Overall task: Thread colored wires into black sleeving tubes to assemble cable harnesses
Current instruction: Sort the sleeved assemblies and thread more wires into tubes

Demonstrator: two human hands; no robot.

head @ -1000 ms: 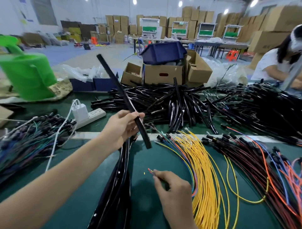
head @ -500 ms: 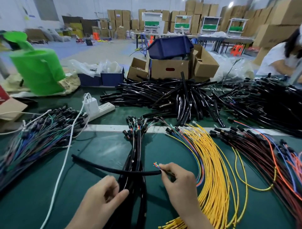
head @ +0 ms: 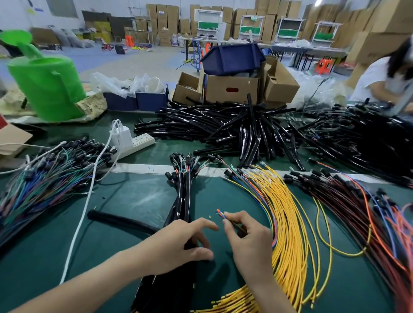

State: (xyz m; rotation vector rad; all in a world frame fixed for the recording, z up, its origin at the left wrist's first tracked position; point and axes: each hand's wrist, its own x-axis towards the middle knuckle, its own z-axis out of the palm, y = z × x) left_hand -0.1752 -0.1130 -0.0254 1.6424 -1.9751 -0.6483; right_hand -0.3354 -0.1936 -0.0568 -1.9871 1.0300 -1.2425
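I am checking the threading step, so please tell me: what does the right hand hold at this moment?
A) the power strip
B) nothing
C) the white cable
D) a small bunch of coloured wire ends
D: the right hand pinches a small bunch of coloured wire ends, whose orange and blue tips stick out past its fingers.

Warehouse hall. Pale wall (head: 13, 15) at 10 o'clock, window (head: 61, 7) at 11. Grey floor (head: 138, 62), bluish toward 10. Cardboard cartons (head: 172, 17) stacked high from 12 through 2 o'clock. White shelf racks (head: 209, 22) with green panels at 12 to 1 — long tables (head: 308, 51) in front of them. Ceiling lamp (head: 318, 2) lit at 1.
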